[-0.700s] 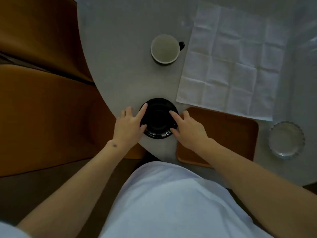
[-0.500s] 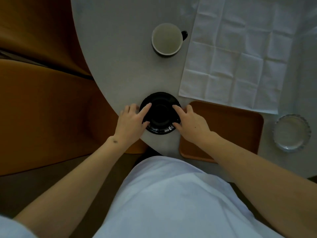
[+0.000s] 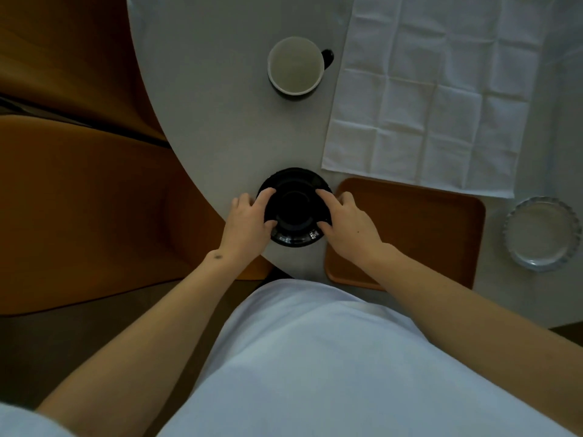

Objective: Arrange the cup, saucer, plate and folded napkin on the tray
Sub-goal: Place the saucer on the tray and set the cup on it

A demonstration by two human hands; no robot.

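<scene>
A black saucer (image 3: 295, 205) sits near the table's front edge. My left hand (image 3: 247, 220) grips its left rim and my right hand (image 3: 348, 223) grips its right rim, fingers curled over the edge. Just right of it lies the brown tray (image 3: 419, 234), with nothing on it. A dark cup (image 3: 296, 66) with a pale inside stands farther back, handle pointing right. A white napkin (image 3: 432, 89) lies unfolded and creased at the back right, its front edge overlapping the tray's far rim. A clear fluted glass plate (image 3: 541, 234) rests right of the tray.
The round pale table (image 3: 205, 89) curves away at the left, with brown chairs (image 3: 79, 209) beside and below it. My white shirt fills the bottom of the view.
Both hands have closed further around the saucer's rim, fingers now curled over its edges. The saucer stays in the same spot on the table.
</scene>
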